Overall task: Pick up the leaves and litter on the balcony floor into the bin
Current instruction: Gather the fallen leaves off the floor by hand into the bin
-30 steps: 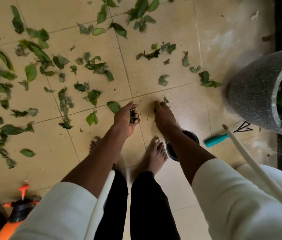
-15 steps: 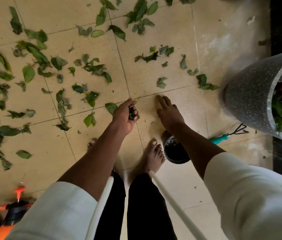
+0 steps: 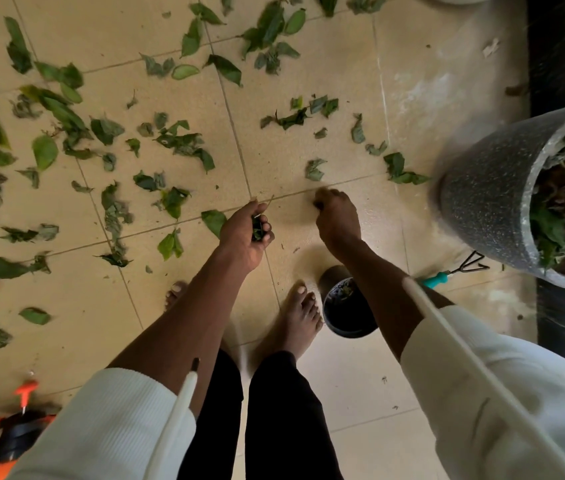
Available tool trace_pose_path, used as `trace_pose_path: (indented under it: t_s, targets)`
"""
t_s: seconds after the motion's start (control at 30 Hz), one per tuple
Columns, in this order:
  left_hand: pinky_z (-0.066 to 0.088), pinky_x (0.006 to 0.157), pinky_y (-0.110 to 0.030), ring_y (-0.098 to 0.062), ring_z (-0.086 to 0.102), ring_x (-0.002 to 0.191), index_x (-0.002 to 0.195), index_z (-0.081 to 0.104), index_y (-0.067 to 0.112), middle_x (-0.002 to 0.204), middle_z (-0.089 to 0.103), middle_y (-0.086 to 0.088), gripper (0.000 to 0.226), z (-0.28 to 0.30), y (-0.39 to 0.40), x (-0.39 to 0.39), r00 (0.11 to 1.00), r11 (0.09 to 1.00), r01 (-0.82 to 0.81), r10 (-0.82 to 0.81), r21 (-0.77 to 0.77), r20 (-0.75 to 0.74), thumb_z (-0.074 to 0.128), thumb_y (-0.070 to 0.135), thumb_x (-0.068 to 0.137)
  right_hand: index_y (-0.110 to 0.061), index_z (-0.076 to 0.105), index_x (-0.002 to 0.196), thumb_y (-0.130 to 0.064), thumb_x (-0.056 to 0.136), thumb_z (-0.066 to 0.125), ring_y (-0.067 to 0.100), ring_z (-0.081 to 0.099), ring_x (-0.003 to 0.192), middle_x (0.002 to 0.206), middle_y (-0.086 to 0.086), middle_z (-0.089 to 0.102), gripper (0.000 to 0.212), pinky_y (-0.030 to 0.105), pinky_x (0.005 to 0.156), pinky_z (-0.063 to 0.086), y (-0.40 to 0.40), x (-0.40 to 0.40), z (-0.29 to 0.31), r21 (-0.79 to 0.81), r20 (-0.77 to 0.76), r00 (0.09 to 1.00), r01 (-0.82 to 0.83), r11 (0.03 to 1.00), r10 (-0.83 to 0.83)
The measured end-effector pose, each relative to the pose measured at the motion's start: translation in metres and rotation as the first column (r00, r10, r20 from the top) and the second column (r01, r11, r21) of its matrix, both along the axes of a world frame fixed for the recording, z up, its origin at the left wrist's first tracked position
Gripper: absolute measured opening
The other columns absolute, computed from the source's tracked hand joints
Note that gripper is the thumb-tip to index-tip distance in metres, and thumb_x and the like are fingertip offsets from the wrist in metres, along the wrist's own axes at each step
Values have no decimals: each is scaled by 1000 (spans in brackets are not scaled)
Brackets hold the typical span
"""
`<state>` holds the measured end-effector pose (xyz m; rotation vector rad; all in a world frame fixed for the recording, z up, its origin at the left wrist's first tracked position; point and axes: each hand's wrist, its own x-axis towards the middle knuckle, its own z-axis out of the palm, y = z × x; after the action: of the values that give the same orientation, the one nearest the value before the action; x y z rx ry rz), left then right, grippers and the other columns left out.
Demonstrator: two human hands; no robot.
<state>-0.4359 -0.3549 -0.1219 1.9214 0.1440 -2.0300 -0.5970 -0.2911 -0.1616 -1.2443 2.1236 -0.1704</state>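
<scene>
The left hand (image 3: pixel 243 233) is curled around a small bunch of dark green leaves (image 3: pixel 258 227), held low over the tiled balcony floor (image 3: pixel 309 81). The right hand (image 3: pixel 336 220) reaches down to the floor just to its right, its fingers bent and pinching a small scrap of leaf (image 3: pixel 316 204) near a grout line. A single leaf (image 3: pixel 214 221) lies just left of the left hand, and many more scattered leaves (image 3: pixel 177 140) cover the tiles ahead and to the left. The small black bin (image 3: pixel 347 308) stands beneath the right forearm, beside a bare foot (image 3: pixel 296 313), with some leaves inside. Further right lie a teal-handled hand rake (image 3: pixel 447 273) and a large speckled grey planter (image 3: pixel 489 199). An orange spray bottle (image 3: pixel 14 431) sits at the lower left.
</scene>
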Motion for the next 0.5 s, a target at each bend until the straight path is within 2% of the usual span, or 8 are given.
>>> trace_pose_path:
  t_s: [0.07, 0.13, 0.17, 0.27, 0.33, 0.37, 0.47, 0.5]
  targets:
    - [31, 38, -21, -10, 45, 45, 102, 61, 7, 61, 50, -1, 18, 1, -6, -4, 1000, 1000, 6, -6, -13, 4, 58, 24, 97, -17, 44, 143, 2, 94, 50, 23, 61, 100, 115, 12, 63, 53, 35, 86, 54, -29, -1, 2, -68, 66, 994, 97, 993, -92]
    - [31, 39, -21, -10, 44, 46, 100, 61, 8, 62, 49, -1, 17, 1, -12, -8, 1000, 1000, 17, -17, -24, -2, 57, 25, 98, -19, 27, 153, 4, 92, 51, 20, 58, 98, 120, 12, 58, 69, 34, 86, 52, -56, -4, -1, -75, 78, 994, 82, 994, -76]
    - [30, 39, -20, -9, 44, 46, 98, 60, 8, 62, 49, 0, 17, 1, -15, -9, 1000, 999, 17, -17, -28, -9, 56, 25, 98, -19, 24, 154, 2, 94, 50, 21, 57, 98, 123, 12, 54, 69, 34, 85, 51, -64, -7, -6, -46, 51, 997, 52, 998, -50]
    - [31, 40, -20, -9, 44, 45, 96, 61, 9, 62, 49, 0, 17, -1, -20, -13, 1000, 999, 12, -12, -34, -15, 57, 25, 98, -11, 45, 133, -18, 102, 41, 24, 58, 100, 123, 9, 51, 32, 39, 92, 52, -66, -10, -25, 57, -9, 1000, -10, 998, 10]
    - [32, 40, -21, -9, 45, 46, 97, 62, 9, 63, 50, 0, 17, -3, -22, -14, 1000, 999, 18, -18, -38, -8, 57, 25, 98, -5, 52, 124, -15, 99, 47, 22, 54, 99, 125, 11, 48, 27, 43, 92, 54, -53, -6, -30, 88, -106, 986, -123, 988, 133]
    - [32, 40, -21, -9, 45, 46, 98, 62, 8, 63, 50, 0, 17, -3, -22, -16, 1000, 999, 20, -20, -41, -8, 57, 25, 98, -3, 53, 124, -12, 98, 50, 23, 53, 101, 127, 12, 47, 28, 42, 91, 54, -48, -3, -32, 68, -120, 983, -130, 989, 138]
    - [32, 41, -22, -10, 45, 47, 102, 62, 8, 63, 50, 0, 18, -3, -24, -22, 1000, 999, 27, -27, -35, -9, 57, 25, 98, 2, 59, 118, -1, 93, 52, 30, 54, 107, 124, 17, 51, 26, 41, 90, 54, -42, 1, -27, 14, -126, 988, -91, 996, 92]
    - [32, 41, -22, -10, 45, 47, 104, 62, 7, 62, 51, 0, 19, -3, -24, -25, 1000, 999, 28, -28, -33, -9, 57, 25, 98, 3, 60, 115, 2, 92, 52, 29, 55, 105, 122, 17, 53, 25, 39, 90, 54, -43, 1, -21, 5, -85, 996, -8, 1000, 8]
